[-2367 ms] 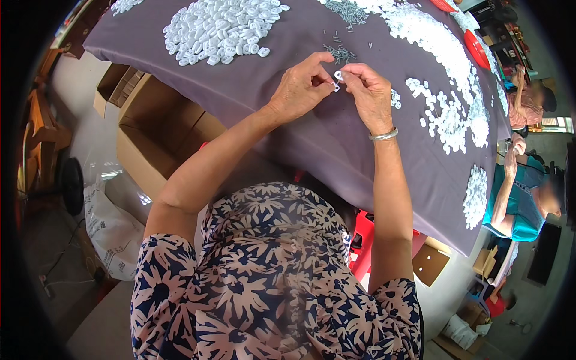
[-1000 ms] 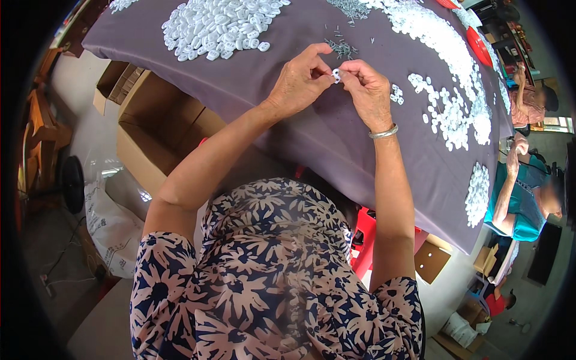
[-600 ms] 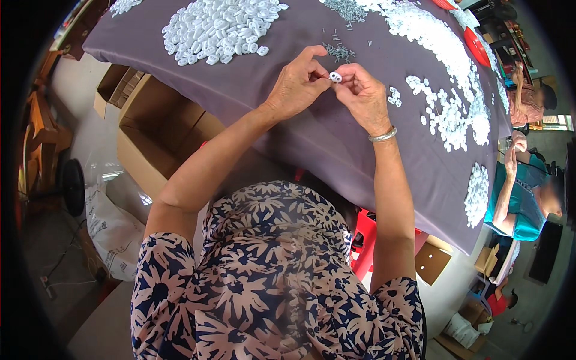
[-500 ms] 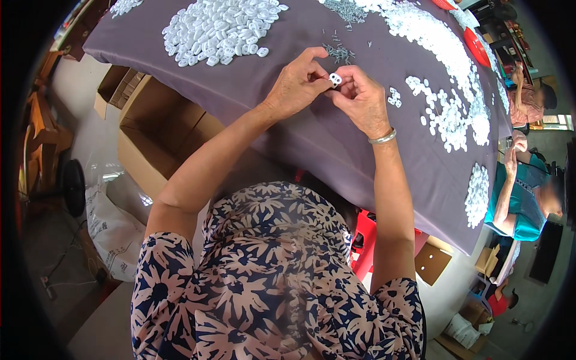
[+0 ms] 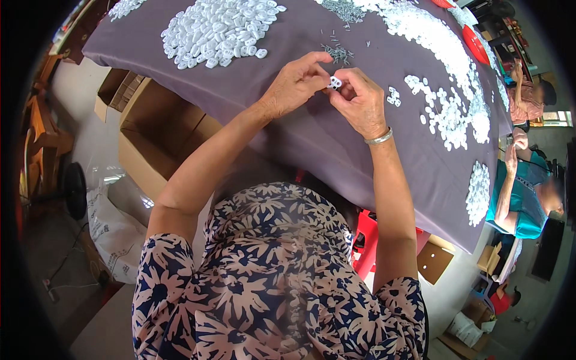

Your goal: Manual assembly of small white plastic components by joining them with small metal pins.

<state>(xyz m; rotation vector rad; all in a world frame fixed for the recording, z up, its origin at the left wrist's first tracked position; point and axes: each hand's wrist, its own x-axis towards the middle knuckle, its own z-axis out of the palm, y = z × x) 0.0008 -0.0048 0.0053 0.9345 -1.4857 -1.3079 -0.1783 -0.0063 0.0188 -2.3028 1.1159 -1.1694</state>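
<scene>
Over the near part of the cloth-covered table [image 5: 288,138], a small white plastic piece with dark round holes [image 5: 335,83] sits between my two hands. My right hand [image 5: 360,102], with a bangle at the wrist, pinches it between thumb and fingers. My left hand [image 5: 297,83] is closed at the piece's left edge, thumb and fingertips against it, the index finger bent above. Whether something tiny is also between the left fingertips is hidden. Just beyond lie loose small grey pins [image 5: 339,54]. A little cluster of white pieces [image 5: 393,96] lies right of my right hand.
A heap of white oval pieces [image 5: 219,33] covers the far left; more white pieces [image 5: 453,117] spread along the right, with another pile [image 5: 478,193] near the edge. A red dish [image 5: 476,45] stands far right. An open cardboard box [image 5: 141,141] is below left. A person in teal [image 5: 528,198] sits at right.
My left index finger has curled down closer to the white piece. The piece has turned slightly in my fingers; both hands stay in nearly the same place.
</scene>
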